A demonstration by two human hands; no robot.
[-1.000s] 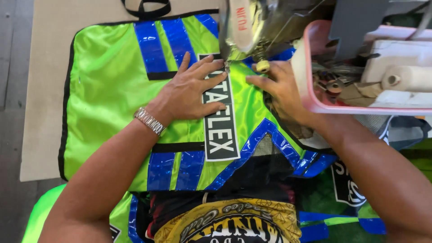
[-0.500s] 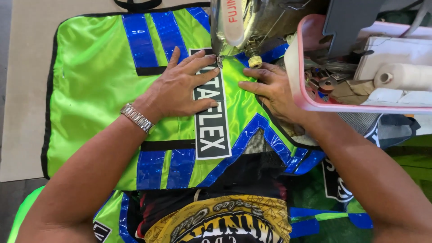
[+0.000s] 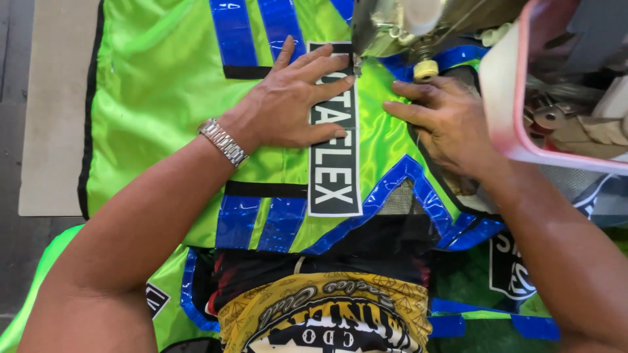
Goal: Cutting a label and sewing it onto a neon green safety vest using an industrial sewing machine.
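Observation:
A shiny neon-green fabric panel (image 3: 157,98) with blue stripes and black trim lies spread over the sewing table. A black patch with white letters (image 3: 335,163) runs down its middle. My left hand (image 3: 291,101), with a metal watch at the wrist, presses flat on the fabric, its fingers spread over the patch's top. My right hand (image 3: 441,121) rests flat on the fabric to the right of the patch. Both sit just in front of the sewing machine head (image 3: 405,26), whose foot meets the patch's upper edge.
A pink plastic tray (image 3: 517,124) holding small metal parts overhangs at the right. The pale table top (image 3: 55,131) ends at the left. More green and blue fabric pieces (image 3: 497,314) lie below, near a yellow patterned cloth (image 3: 327,320) on my lap.
The view has drawn closer and shifted down toward the machine. Both hands stay flat on the fabric, which has slid a little toward the needle.

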